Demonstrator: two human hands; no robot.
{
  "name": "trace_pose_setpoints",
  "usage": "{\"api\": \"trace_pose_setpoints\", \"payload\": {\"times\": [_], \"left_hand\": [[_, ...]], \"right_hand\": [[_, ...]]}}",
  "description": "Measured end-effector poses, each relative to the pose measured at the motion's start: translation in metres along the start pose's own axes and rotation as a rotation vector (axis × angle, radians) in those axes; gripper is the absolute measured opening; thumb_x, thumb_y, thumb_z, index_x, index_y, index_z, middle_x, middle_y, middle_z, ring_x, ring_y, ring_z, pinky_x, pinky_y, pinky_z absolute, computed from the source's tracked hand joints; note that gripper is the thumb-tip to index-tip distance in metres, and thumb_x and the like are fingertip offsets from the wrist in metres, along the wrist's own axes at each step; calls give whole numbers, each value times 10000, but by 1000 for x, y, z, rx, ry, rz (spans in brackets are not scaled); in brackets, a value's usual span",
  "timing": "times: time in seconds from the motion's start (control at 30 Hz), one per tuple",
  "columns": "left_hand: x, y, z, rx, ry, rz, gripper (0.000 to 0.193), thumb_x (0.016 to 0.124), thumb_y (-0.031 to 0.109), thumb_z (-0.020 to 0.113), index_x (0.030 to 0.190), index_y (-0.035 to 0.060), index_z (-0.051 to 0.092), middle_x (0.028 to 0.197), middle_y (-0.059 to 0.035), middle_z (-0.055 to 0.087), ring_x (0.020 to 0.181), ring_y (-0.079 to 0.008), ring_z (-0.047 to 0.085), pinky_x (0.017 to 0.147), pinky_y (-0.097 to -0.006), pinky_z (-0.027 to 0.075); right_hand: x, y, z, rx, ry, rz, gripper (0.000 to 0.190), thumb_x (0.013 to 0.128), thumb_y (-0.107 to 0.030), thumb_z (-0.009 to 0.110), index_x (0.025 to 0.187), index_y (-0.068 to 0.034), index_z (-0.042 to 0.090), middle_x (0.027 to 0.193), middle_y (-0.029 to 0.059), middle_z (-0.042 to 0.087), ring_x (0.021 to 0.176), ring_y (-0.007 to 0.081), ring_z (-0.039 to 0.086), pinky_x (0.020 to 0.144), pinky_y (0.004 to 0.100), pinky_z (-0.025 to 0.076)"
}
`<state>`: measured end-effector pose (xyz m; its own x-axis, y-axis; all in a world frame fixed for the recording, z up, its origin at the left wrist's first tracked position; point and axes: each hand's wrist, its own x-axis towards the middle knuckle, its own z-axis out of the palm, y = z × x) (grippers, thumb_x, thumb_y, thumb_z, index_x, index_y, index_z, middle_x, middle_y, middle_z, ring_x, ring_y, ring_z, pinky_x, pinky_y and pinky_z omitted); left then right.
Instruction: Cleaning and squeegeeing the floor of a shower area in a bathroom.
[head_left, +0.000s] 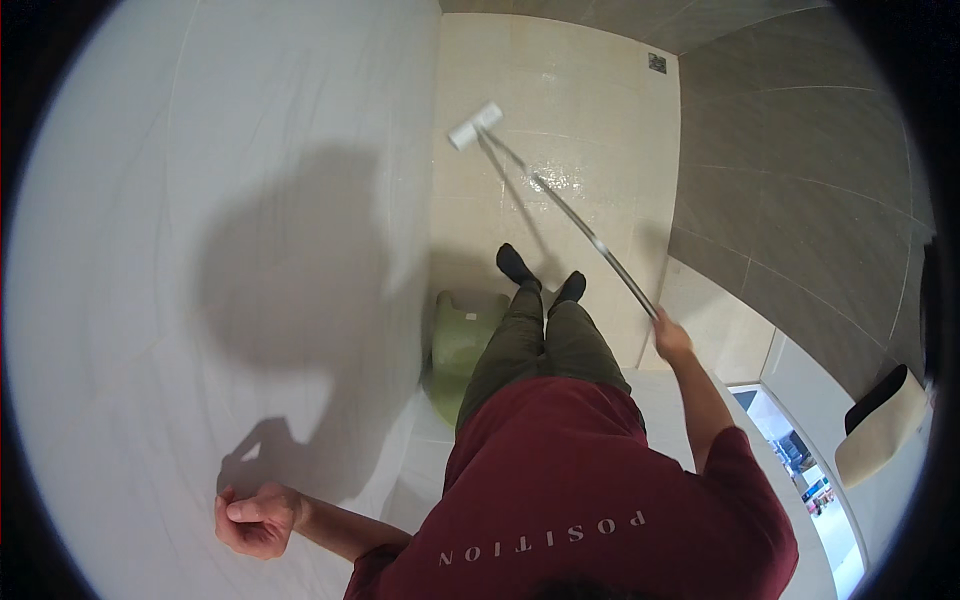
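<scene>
My right hand (673, 337) is closed around the upper end of a long metal pole (600, 244). The pole slants forward and left to a white oblong cleaning head (475, 126), perhaps a mop or squeegee, which is low over the beige tiled floor (495, 64) near the left wall. Light glints off a wet-looking patch around the pole's lower part. On the left, my left hand (255, 521) is curled with nothing visible in it, in front of the pale wall (120, 300); whether it touches the wall is unclear.
A green plastic container or stool (465, 349) stands beside my legs against the left wall. A square floor drain (657, 63) lies in the far right corner. Grey tiled wall (795, 135) rises on the right, with a beige and black object (877, 435) and a doorway (814, 480) lower down.
</scene>
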<state>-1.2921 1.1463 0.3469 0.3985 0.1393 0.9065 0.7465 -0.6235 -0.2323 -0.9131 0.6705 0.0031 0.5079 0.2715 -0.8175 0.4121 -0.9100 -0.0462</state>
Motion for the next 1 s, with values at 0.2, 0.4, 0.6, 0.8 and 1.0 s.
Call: {"api": "trace_pose_setpoints", "payload": {"times": [0.2, 0.4, 0.6, 0.8, 1.0], "left_hand": [[2, -1, -3, 113, -13, -50, 123, 867, -36, 508, 800, -82, 601, 696, -128, 605, 533, -192, 545, 472, -274, 456], [-1, -7, -3, 270, -47, 11, 126, 852, 13, 570, 752, -38, 629, 680, -87, 620, 535, -180, 559, 472, -268, 461], [3, 9, -16, 242, -195, -194, 182, 866, 157, 631, 971, 7, 632, 959, -103, 655, 797, -209, 633, 709, -301, 512], [49, -14, 18, 387, -36, 130, 527, 852, 351, 611, 1257, 37, 487, 1313, -144, 533, 1205, -336, 493, 1032, -641, 237], [45, -32, 19, 538, -128, 143, 628, 849, 470, 560, 1326, 74, 455, 1398, -127, 467, 1296, -351, 410, 967, -779, 97]], "right_hand": [[-182, 135, 10, -114, -220, 505, 554, 983, -490, 322, 1212, -10, 475, 1068, 308, 611, 1039, 460, 578, 896, 541, 454], [-30, 173, 60, -112, 1, -138, 446, 1008, -342, 322, 1203, 15, 504, 971, 314, 605, 926, 473, 590, 801, 546, 479], [151, -7, -29, -84, 89, -402, 337, 970, -197, 358, 1138, 2, 572, 951, 253, 651, 925, 406, 627, 799, 490, 506], [72, 210, 37, 40, 108, 177, 567, 955, -507, 381, 1141, -10, 582, 1146, 234, 612, 1106, 391, 565, 924, 478, 459], [-148, 307, 61, 97, -266, 580, 630, 959, -515, 379, 1248, 37, 476, 1228, 280, 549, 1169, 385, 534, 955, 483, 446]]}}
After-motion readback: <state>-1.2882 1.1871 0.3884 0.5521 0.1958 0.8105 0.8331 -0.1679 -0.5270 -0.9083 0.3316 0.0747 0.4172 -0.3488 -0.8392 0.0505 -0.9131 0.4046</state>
